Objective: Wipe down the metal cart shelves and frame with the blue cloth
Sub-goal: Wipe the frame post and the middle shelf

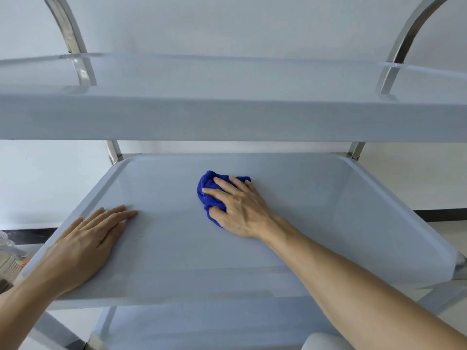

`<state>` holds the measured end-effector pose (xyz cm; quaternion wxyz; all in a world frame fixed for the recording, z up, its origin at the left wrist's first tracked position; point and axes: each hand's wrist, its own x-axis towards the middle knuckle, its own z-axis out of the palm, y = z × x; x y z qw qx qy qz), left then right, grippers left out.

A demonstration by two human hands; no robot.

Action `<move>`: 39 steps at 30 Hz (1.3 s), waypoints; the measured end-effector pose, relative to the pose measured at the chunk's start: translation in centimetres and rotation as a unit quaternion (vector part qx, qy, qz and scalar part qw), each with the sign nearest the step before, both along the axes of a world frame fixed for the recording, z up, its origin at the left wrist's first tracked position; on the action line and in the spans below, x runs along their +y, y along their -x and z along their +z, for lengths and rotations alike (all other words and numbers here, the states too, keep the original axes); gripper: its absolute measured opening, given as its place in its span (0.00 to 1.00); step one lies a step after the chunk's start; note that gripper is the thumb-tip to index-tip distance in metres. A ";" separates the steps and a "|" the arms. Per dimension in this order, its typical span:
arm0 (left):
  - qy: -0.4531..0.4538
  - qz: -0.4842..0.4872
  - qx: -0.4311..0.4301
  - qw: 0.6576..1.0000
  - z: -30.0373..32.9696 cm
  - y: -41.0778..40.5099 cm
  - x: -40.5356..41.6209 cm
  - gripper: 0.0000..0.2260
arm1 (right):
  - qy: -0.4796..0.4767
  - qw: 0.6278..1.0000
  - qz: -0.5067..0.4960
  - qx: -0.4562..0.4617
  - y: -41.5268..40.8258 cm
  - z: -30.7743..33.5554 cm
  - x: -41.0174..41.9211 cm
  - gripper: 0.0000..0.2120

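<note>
Forearms reach in over the middle shelf (316, 188). Left hand (86, 243) lies flat near the shelf's left rim, fingers (118, 213) straight, close together and holding nothing, probably to steady the cart (404, 41). Right hand (240, 208) presses the cloth (206, 188) onto the shelf's middle, fingers spread over it to keep it bunched. Cloth is deep blue, crumpled, with a stitched edge

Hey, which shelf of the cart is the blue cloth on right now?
The middle shelf: the right hand presses the blue cloth onto it. The top shelf and bottom shelf are bare.
</note>
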<state>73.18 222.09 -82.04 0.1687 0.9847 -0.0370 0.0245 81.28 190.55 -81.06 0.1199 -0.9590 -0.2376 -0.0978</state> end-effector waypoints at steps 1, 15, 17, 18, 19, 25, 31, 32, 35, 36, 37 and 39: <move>-0.008 0.007 -0.001 1.000 -0.1 0.2 0.7 0.16 | -0.002 1.000 0.003 0.000 0.0 0.0 0.7 0.24; 0.100 0.063 -0.079 0.990 2.7 -1.3 -9.5 0.19 | -0.012 0.999 0.041 0.015 -0.4 0.1 6.7 0.22; 0.119 0.059 -0.075 0.988 2.1 -1.6 -11.5 0.20 | -0.024 0.998 0.049 0.019 -0.2 0.2 5.7 0.22; 0.104 0.062 -0.078 0.990 1.7 -1.7 -11.9 0.20 | -0.026 0.998 0.051 0.012 0.0 0.2 4.8 0.22; 0.076 0.062 -0.087 0.991 1.2 -1.8 -12.1 0.21 | -0.023 0.998 0.051 0.000 0.3 0.2 3.6 0.22; -0.001 0.023 -0.086 0.996 0.3 -2.0 -11.9 0.22 | -0.010 1.000 0.022 -0.002 2.7 0.3 -7.6 0.23; -0.035 0.021 -0.053 0.998 0.2 -2.0 -12.7 0.24 | -0.041 0.987 -0.153 0.033 -0.3 0.7 -17.3 0.22; -0.038 0.022 -0.053 0.998 0.2 -2.1 -12.9 0.23 | -0.031 0.978 -0.203 0.040 -1.4 0.9 -17.9 0.22; -0.049 0.024 -0.058 0.997 0.2 -2.4 -13.6 0.22 | 0.022 0.960 -0.273 0.051 -3.9 1.0 -16.5 0.22; -0.051 0.025 -0.061 0.997 0.2 -2.6 -13.7 0.22 | 0.026 0.963 -0.265 0.053 -4.1 1.0 -15.1 0.22; -0.052 0.027 -0.063 0.996 0.3 -2.9 -13.8 0.22 | 0.025 0.968 -0.243 0.051 -4.0 0.9 -13.5 0.23; -0.050 0.031 -0.061 0.996 0.4 -3.4 -13.6 0.22 | 0.035 0.984 -0.172 0.021 -2.3 0.4 -10.4 0.23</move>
